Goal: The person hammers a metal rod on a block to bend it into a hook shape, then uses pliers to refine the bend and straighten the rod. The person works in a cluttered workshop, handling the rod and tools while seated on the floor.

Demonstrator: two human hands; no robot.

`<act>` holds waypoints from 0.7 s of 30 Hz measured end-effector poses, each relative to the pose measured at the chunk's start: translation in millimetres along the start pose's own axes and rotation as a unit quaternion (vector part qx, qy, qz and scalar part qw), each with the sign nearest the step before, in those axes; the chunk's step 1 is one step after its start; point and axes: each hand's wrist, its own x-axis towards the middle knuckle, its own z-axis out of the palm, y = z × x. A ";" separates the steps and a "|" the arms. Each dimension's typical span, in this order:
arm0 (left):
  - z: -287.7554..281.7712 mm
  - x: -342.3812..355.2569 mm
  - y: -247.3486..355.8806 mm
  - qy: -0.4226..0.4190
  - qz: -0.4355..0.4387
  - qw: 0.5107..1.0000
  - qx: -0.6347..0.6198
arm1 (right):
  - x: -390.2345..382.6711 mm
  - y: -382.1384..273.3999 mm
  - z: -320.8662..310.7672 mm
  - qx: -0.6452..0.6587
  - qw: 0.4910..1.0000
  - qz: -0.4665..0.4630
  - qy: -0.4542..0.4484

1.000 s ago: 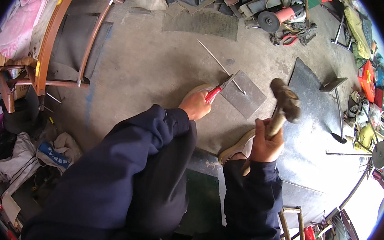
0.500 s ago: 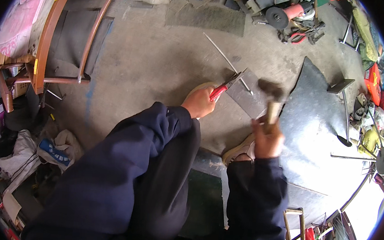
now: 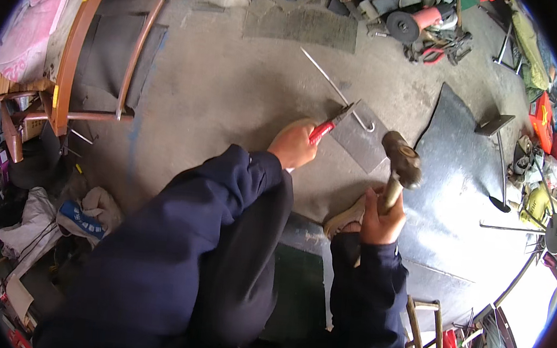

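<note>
My left hand (image 3: 294,146) is closed round the red handles of a pair of pliers (image 3: 322,132). Their jaws reach a thin metal rod (image 3: 330,80), which slants across a flat grey metal plate (image 3: 361,138) on the floor. The rod's near end curls into a small hook over the plate; its far end sticks out past the plate's edge. In my right hand (image 3: 382,221) is a hammer (image 3: 401,159), gripped by its wooden handle. The hammer's dark head is raised, to the right of the plate and apart from the rod.
A dark sheet (image 3: 453,183) covers the floor on the right, with a metal piece on a rod (image 3: 495,125) beside it. An angle grinder (image 3: 414,23) and hand tools lie at the back right. A wooden chair (image 3: 78,44) lies at the left. My shoe (image 3: 346,220) is near the plate.
The hammer, blurred earlier, has shifted slightly right and down, its head now turned. The rod's near end, which looked straight before, now shows as a hook. My left hand has barely moved.
</note>
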 end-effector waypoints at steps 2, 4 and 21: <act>-1.1 -2.2 -1.9 0.031 0.029 0.999 -0.008 | 3.7 -7.3 -9.2 0.045 0.991 0.125 -0.020; -4.1 -2.7 -3.0 0.040 0.034 0.999 -0.013 | 16.5 -9.4 -8.6 0.069 0.987 0.143 -0.017; -19.5 -16.2 -13.9 0.027 0.065 0.995 -0.069 | 83.3 17.7 45.9 0.200 0.943 0.259 -0.064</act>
